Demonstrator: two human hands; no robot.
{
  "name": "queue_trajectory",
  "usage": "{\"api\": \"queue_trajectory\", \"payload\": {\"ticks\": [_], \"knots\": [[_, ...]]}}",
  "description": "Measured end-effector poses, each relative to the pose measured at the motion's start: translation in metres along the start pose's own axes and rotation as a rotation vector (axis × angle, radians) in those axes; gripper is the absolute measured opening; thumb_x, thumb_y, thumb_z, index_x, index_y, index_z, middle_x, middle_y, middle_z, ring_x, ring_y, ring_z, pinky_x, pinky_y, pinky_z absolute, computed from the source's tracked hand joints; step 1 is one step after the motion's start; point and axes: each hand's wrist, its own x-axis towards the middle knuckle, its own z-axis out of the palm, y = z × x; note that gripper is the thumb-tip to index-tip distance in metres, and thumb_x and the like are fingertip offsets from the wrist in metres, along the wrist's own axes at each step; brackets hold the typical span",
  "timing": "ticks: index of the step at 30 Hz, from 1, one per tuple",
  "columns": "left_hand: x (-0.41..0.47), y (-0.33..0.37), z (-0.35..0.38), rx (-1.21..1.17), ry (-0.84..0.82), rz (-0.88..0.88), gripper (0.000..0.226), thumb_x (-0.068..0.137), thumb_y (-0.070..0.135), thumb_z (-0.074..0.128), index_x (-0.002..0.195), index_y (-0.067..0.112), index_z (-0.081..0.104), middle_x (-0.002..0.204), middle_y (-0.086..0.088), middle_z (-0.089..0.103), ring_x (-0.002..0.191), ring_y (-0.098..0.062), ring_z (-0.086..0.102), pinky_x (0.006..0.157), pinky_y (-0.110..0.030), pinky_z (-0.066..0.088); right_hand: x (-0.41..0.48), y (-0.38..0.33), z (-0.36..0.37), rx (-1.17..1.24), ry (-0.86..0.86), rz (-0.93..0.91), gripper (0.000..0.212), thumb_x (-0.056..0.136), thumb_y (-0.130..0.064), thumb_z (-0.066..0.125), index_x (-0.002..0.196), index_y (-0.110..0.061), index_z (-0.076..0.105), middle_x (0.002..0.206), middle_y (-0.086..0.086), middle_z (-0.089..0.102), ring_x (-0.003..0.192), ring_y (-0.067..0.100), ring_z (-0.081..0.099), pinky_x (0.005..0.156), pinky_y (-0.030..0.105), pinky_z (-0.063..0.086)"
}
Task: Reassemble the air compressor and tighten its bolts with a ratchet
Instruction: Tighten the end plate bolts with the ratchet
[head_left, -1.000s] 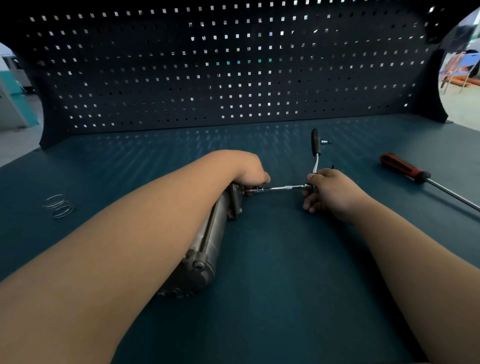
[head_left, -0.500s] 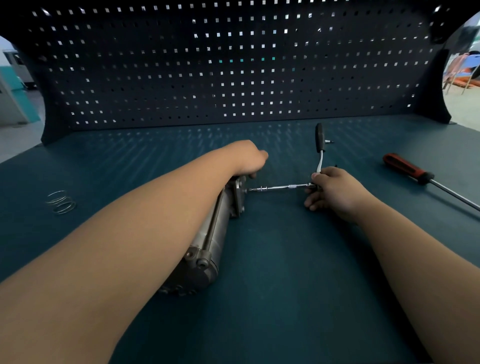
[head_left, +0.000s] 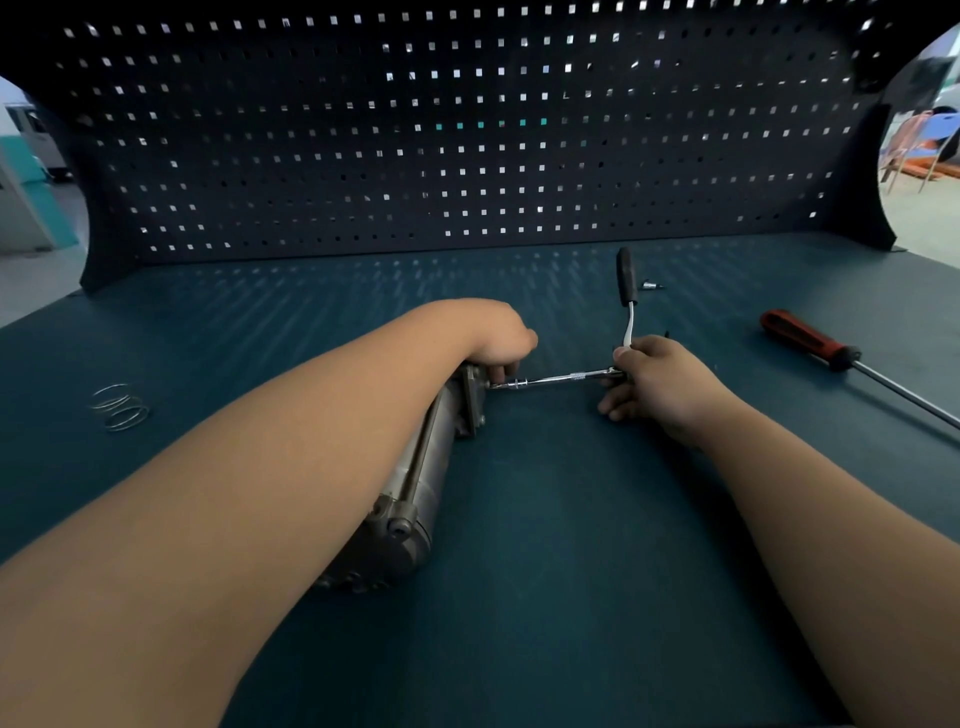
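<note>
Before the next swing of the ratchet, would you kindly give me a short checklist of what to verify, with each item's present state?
1. Left hand grips the far end of the compressor to steady it: ok.
2. Right hand grips the ratchet at its head: ok.
3. Extension bar runs from the ratchet head to the compressor's end plate: ok.
4. Socket seated on the bolt: cannot tell, the left hand hides the joint.
5. Screwdriver lies apart from the ratchet, off to the right: ok.
6. Bolt tight: cannot tell.
</note>
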Motion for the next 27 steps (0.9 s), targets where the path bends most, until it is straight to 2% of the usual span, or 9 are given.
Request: {"api": "queue_trajectory", "payload": {"ticks": [6, 8, 11, 14, 17, 19, 21, 24, 27], "knots": [[0.000, 0.000, 0.001, 0.001, 0.014, 0.001, 0.043, 0.095, 0.033, 0.034, 0.078, 0.018, 0.071, 0.070, 0.009, 0.072, 0.078, -0.016, 0.062, 0.075, -0.028, 0.047, -0.001, -0.001, 0.000, -0.010, -0.025, 0.017, 0.018, 0.103, -0.016, 0.039, 0.091, -0.008, 0.048, 0.084, 0.013, 0.059, 0.047, 0.019, 0.061, 0.046, 0.027, 0.050], [0.001, -0.001, 0.001, -0.001, 0.016, -0.001, 0.043, 0.095, 0.034, 0.035, 0.076, 0.019, 0.071, 0.067, 0.010, 0.071, 0.077, -0.016, 0.063, 0.077, -0.028, 0.048, -0.001, -0.001, -0.006, -0.109, -0.057, -0.010, 0.016, 0.102, -0.017, 0.043, 0.091, -0.008, 0.051, 0.083, 0.011, 0.064, 0.046, 0.018, 0.060, 0.044, 0.025, 0.047], [0.004, -0.001, 0.001, 0.000, 0.012, 0.007, 0.039, 0.094, 0.035, 0.038, 0.077, 0.020, 0.071, 0.073, 0.010, 0.073, 0.072, -0.013, 0.062, 0.071, -0.027, 0.047, -0.003, 0.000, -0.019, -0.286, -0.082, -0.080, 0.005, 0.096, -0.012, 0.055, 0.095, -0.011, 0.059, 0.069, 0.000, 0.067, 0.045, 0.012, 0.058, 0.044, 0.021, 0.046], [0.003, -0.002, 0.000, 0.014, 0.001, 0.036, 0.035, 0.091, 0.038, 0.045, 0.076, 0.024, 0.073, 0.073, 0.016, 0.072, 0.073, -0.009, 0.062, 0.069, -0.026, 0.047, -0.003, 0.003, -0.026, -0.209, -0.136, -0.092, 0.018, 0.091, 0.003, 0.059, 0.104, -0.008, 0.064, 0.078, 0.007, 0.063, 0.059, 0.015, 0.064, 0.056, 0.021, 0.055], [0.004, -0.003, -0.002, 0.089, 0.016, 0.054, 0.030, 0.088, 0.042, 0.050, 0.079, 0.027, 0.074, 0.083, 0.013, 0.071, 0.085, -0.014, 0.064, 0.081, -0.029, 0.051, -0.004, 0.004, -0.026, -0.324, -0.180, -0.147, 0.029, 0.089, 0.005, 0.061, 0.109, -0.015, 0.066, 0.082, 0.007, 0.070, 0.069, 0.016, 0.067, 0.070, 0.022, 0.056], [0.004, -0.003, -0.002, 0.130, 0.021, 0.048, 0.030, 0.087, 0.045, 0.051, 0.085, 0.025, 0.072, 0.091, 0.009, 0.068, 0.088, -0.017, 0.063, 0.083, -0.031, 0.050, -0.002, 0.004, -0.025, -0.280, -0.160, -0.119, 0.024, 0.090, 0.001, 0.061, 0.110, -0.011, 0.065, 0.093, 0.007, 0.070, 0.066, 0.015, 0.068, 0.063, 0.023, 0.055], [0.005, -0.002, -0.002, 0.152, 0.021, 0.049, 0.032, 0.086, 0.047, 0.051, 0.084, 0.022, 0.071, 0.091, 0.006, 0.067, 0.083, -0.018, 0.062, 0.078, -0.031, 0.049, -0.001, 0.004, -0.023, -0.259, -0.120, -0.096, 0.009, 0.094, -0.009, 0.060, 0.101, -0.005, 0.062, 0.090, 0.009, 0.069, 0.055, 0.016, 0.066, 0.050, 0.023, 0.052], [0.003, -0.003, -0.003, 0.149, 0.016, 0.065, 0.037, 0.083, 0.051, 0.054, 0.086, 0.020, 0.072, 0.091, 0.005, 0.067, 0.083, -0.019, 0.063, 0.077, -0.032, 0.049, 0.003, 0.001, -0.016, -0.275, -0.036, 0.006, 0.038, 0.101, -0.034, 0.046, 0.086, -0.001, 0.058, 0.068, 0.012, 0.069, 0.042, 0.018, 0.057, 0.041, 0.023, 0.044], [0.004, -0.004, -0.003, 0.166, 0.006, 0.065, 0.038, 0.082, 0.055, 0.056, 0.084, 0.021, 0.071, 0.088, 0.007, 0.065, 0.082, -0.016, 0.062, 0.071, -0.031, 0.049, 0.004, -0.003, -0.012, -0.390, 0.003, 0.118, 0.057, 0.100, -0.044, 0.038, 0.071, -0.001, 0.060, 0.046, 0.005, 0.062, 0.033, 0.014, 0.049, 0.036, 0.017, 0.036]]}}
